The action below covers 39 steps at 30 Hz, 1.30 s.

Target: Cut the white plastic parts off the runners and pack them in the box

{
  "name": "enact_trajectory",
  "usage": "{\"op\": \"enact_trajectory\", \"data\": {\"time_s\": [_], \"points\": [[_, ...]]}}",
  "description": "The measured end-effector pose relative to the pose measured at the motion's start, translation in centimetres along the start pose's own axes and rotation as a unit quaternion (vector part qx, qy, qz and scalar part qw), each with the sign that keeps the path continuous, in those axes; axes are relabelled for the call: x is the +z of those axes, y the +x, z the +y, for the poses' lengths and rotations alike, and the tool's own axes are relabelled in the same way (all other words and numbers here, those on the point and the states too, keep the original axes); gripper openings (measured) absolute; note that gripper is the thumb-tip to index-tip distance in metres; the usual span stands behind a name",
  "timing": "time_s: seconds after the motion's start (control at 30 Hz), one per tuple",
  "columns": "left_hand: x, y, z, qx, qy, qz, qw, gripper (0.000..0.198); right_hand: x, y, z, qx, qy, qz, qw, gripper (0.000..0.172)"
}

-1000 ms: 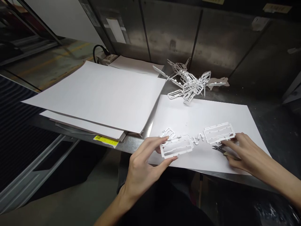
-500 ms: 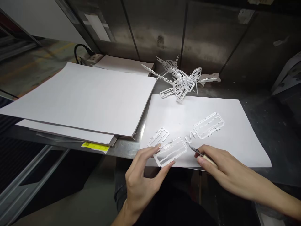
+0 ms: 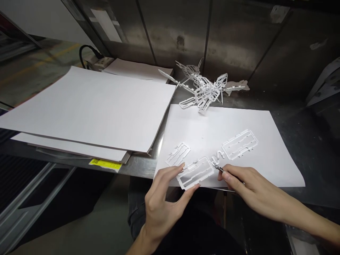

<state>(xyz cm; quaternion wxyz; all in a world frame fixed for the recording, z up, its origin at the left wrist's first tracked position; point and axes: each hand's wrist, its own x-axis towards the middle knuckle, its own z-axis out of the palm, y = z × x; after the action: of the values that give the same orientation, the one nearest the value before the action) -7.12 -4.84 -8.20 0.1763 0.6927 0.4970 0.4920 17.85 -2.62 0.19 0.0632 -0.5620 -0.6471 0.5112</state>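
Over the near edge of the flat white paper sheet (image 3: pixel 196 127), my left hand (image 3: pixel 163 198) pinches a thin white plastic frame (image 3: pixel 196 174) that I mustn't bend, and my right hand (image 3: pixel 247 180), holding small silver metal cutters (image 3: pixel 217 167), should aim their tips carefully at its end.

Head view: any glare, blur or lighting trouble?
Head view, centre: bright glare on the table left of the sheet, and the white frame in the left hand contrasts weakly with that sheet; head view, back: wall dim, with smeary reflections; head view, upper left: floor looks soft; head view, bottom middle: near black.
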Motion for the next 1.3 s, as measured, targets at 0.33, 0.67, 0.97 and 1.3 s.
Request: {"op": "enact_trajectory", "data": {"time_s": [0.33,0.67,0.97,1.3], "points": [[0.7,-0.3,0.0,-0.019,0.004,-0.008,1.000,0.046,0.5,0.7,0.6,-0.020,-0.045,0.023,0.999,0.051],[1.4,-0.6,-0.2,-0.022,0.030,-0.017,0.999,0.043,1.1,1.3,1.8,-0.013,-0.092,0.043,0.995,0.049],[1.5,0.0,-1.4,-0.002,0.213,0.033,0.976,0.065,0.4,0.9,2.6,-0.159,-0.231,0.288,0.916,0.022],[2.1,1.3,0.0,0.051,0.159,0.039,0.985,0.069,-2.2,4.1,2.3,-0.209,-0.215,0.413,0.860,0.006]]}}
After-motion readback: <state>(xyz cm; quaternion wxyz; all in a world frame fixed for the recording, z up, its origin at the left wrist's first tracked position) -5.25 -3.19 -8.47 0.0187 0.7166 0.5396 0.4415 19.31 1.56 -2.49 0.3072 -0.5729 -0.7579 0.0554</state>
